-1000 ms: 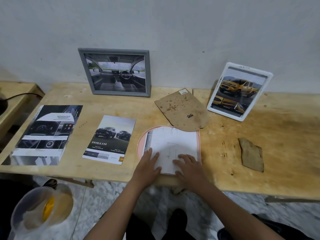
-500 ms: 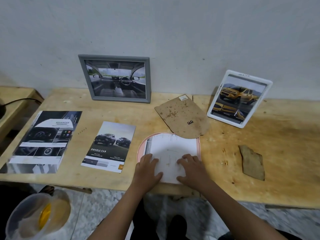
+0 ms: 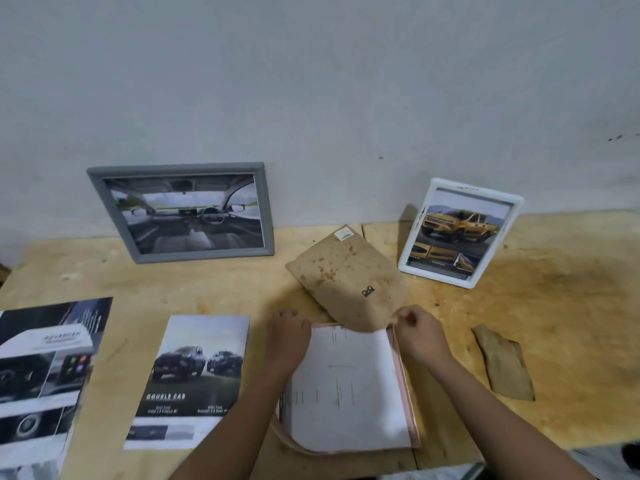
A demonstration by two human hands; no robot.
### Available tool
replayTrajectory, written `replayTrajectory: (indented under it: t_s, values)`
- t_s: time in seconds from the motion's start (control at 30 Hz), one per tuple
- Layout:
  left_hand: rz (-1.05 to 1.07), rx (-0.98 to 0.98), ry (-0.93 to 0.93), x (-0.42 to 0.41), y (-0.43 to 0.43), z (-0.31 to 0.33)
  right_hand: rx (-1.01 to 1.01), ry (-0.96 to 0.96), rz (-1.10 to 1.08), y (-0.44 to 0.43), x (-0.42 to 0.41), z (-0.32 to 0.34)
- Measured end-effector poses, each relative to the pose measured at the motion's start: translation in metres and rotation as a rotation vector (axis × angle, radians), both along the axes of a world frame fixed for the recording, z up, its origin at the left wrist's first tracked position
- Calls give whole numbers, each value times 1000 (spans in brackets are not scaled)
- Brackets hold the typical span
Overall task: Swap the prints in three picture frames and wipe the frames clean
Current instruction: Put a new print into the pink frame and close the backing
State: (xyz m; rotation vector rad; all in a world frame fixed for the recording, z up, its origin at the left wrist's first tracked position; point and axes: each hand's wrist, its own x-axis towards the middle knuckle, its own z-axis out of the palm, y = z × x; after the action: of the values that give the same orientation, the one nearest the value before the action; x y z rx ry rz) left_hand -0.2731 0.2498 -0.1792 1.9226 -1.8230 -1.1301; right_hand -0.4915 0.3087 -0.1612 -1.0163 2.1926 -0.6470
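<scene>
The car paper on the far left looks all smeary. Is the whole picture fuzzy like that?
Head view: the left brochure is smeared near the picture's edge, probably from camera motion; the white frame reads clearer; the grey frame looks slanted through the wide lens; light is soft, with no glare.

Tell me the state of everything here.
Grey frame: leaning on wall, filled.
White frame: upright, filled.
Pink frame: face down, open, paper inside.
Backing board: off, overlapping pink frame's far edge.
Double-cab print: loose, flat.
Brochure: loose, flat.
Right hand: pinching backing board's edge.
Left hand: on pink frame's far corner.
</scene>
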Motion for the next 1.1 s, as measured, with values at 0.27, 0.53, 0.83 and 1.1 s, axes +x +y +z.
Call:
replayTrajectory:
  t_s: [0.27, 0.53, 0.83, 1.1]
  values:
    - [184, 241, 279, -24, -44, -6, 160, -323, -404, -41, -18, -9]
    - [182, 348, 451, -33, -58, -9, 164, -367, -260, -49, -12, 2]
    - [306, 357, 1053, -9, -19, 19, -17, -826, 47, -10, 1, 20]
    - [352, 277, 1207, 4, 76, 15, -114, -607, 367, 44, 16, 30]
